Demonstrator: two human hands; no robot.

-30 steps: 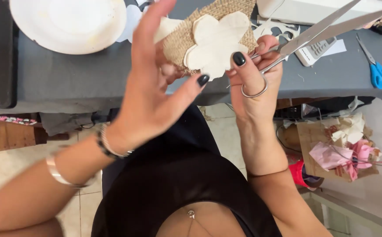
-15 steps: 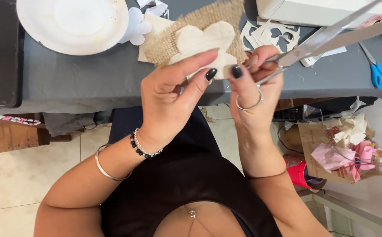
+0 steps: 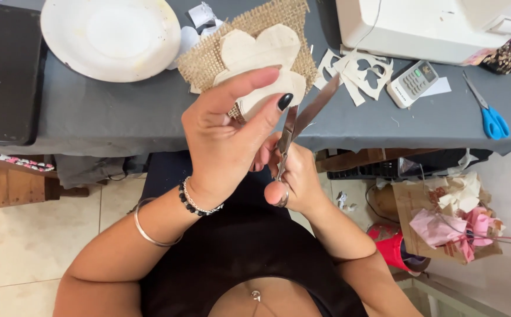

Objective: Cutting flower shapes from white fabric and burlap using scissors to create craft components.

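Observation:
My left hand [image 3: 226,132] pinches a piece of tan burlap [image 3: 208,56] with a cream flower-shaped fabric cutout [image 3: 255,50] laid on it, held up in front of me over the table edge. My right hand [image 3: 293,176] grips metal scissors [image 3: 302,120]; their blades are parted and point up toward the lower edge of the fabric. Part of the burlap is hidden behind my left fingers.
A grey table [image 3: 120,111] holds a white plate [image 3: 112,38], paper cut-out scraps [image 3: 358,70], a small calculator [image 3: 413,81], blue-handled scissors [image 3: 490,117] and a white machine [image 3: 425,26]. A dark case [image 3: 3,73] lies at left. A box of fabric scraps [image 3: 452,220] stands on the floor at right.
My right hand has dropped lower and swung the scissors from pointing far right to pointing up at the fabric. My left hand keeps hold of the burlap and flower.

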